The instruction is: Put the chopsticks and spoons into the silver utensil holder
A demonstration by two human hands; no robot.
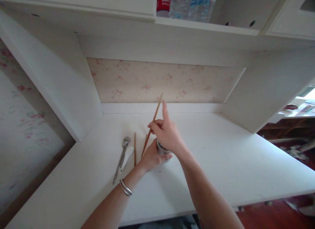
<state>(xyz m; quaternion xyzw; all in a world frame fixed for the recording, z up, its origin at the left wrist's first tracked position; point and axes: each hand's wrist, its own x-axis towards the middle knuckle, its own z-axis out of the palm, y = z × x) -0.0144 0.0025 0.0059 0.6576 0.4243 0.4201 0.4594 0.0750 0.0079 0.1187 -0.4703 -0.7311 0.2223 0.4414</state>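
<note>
My right hand (pixel 167 132) pinches a wooden chopstick (pixel 155 114) and holds it tilted above the white desk (pixel 221 163), with the index finger stretched upward. Below it, my left hand (pixel 151 157) wraps round a small metal cup (pixel 161 149), which is mostly hidden by both hands. A second chopstick (pixel 135 153) lies flat on the desk just left of my left hand. Further left lie a metal spoon (pixel 121 158) and a white spoon (pixel 128 156), side by side. Two silver bangles (pixel 125 188) sit on my left wrist.
White side panels wall in the desk on the left and right, with floral wallpaper (pixel 162 80) at the back. Plastic bottles (pixel 189 5) stand on the shelf overhead. A reddish floor and clutter show past the desk's right edge.
</note>
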